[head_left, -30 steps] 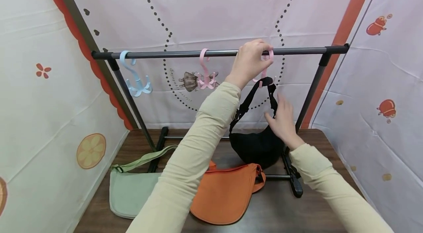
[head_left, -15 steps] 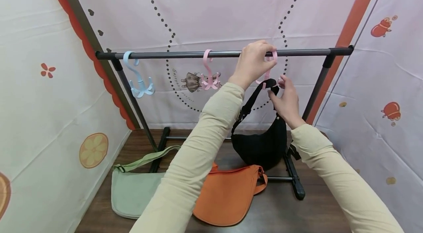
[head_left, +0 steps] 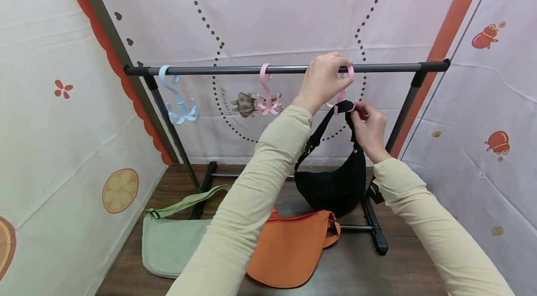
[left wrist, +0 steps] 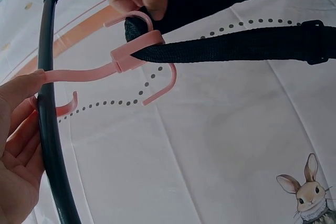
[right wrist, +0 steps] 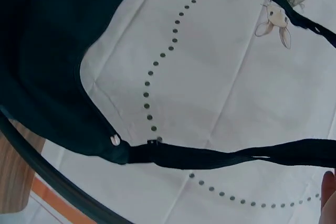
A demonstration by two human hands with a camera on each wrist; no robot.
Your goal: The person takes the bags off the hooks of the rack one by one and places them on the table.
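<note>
My left hand (head_left: 320, 81) grips the upper curve of a pink rotating hook (left wrist: 81, 74) at the right part of the black rail (head_left: 230, 70). In the left wrist view its thumb presses on the hook's stem, with the fingers behind the rail. A black shoulder bag (head_left: 335, 189) hangs below, its strap (left wrist: 220, 45) looped over the hook's lower prongs. My right hand (head_left: 370, 130) pinches the strap just beside the prongs. From the right wrist view, the bag body (right wrist: 47, 61) and its strap show, with only a fingertip (right wrist: 329, 190) at the edge.
Another pink hook (head_left: 268, 100) hangs mid-rail and a blue hook (head_left: 180, 109) hangs at the left. A green bag (head_left: 172, 247) and an orange bag (head_left: 289, 251) lie on the wooden table (head_left: 402, 268). The rack's right foot (head_left: 379, 242) stands behind them. Printed cloth surrounds three sides.
My right hand has risen from beside the bag to the strap at the hook and now pinches it there. My left hand keeps its grip on the hook.
</note>
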